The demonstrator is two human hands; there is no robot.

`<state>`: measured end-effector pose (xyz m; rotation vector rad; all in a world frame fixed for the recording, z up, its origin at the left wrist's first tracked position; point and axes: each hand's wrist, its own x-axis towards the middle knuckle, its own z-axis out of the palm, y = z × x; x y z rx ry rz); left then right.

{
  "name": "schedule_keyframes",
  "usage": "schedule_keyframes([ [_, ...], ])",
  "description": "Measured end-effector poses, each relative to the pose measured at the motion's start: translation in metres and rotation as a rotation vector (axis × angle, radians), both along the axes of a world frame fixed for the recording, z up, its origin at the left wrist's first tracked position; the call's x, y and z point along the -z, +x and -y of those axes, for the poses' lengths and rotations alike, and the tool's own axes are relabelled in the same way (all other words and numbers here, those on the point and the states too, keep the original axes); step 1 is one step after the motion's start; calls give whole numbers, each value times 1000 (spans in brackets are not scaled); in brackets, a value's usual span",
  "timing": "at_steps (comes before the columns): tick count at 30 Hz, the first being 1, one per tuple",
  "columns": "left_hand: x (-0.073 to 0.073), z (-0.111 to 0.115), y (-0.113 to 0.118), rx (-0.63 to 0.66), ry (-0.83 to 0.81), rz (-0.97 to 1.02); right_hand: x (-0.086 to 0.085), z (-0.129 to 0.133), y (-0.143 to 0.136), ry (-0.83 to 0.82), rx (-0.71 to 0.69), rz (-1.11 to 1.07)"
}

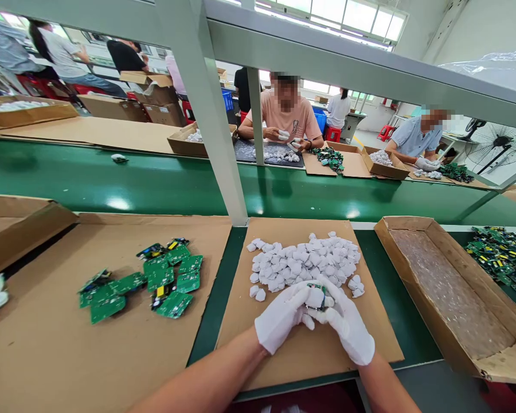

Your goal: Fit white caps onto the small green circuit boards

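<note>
In white gloves, my left hand [281, 314] and my right hand [347, 324] meet over the cardboard sheet. Between their fingers is a small green circuit board [323, 297] with a white piece against it. Both hands are closed around it, and the gloves cover much of the board. Just beyond my fingertips lies a wide pile of small white pieces [301, 261], whose exact kind I cannot make out. A few of these pieces sit apart from the pile, at its left and right edges.
Left, several green circuit boards [161, 275] lie on cardboard. Right stands a long cardboard tray [451, 292] with clear plastic inside, beside a heap of boards [503, 258]. A grey metal post [212, 126] rises ahead, before a green belt [172, 183]. Co-workers sit across it.
</note>
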<state>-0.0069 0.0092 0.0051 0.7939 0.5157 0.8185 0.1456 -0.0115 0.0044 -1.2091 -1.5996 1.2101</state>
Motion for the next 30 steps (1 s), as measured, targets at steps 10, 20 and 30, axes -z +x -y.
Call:
schedule_keyframes([
  [10,-7,-2,-6,87,-57,49,3,4,-4,57,102,91],
  [20,-45,-8,-26,-65,61,-154,-9,-13,69,99,406,84],
  [30,-39,-180,-43,-442,361,-988,29,-33,105,378,227,682],
])
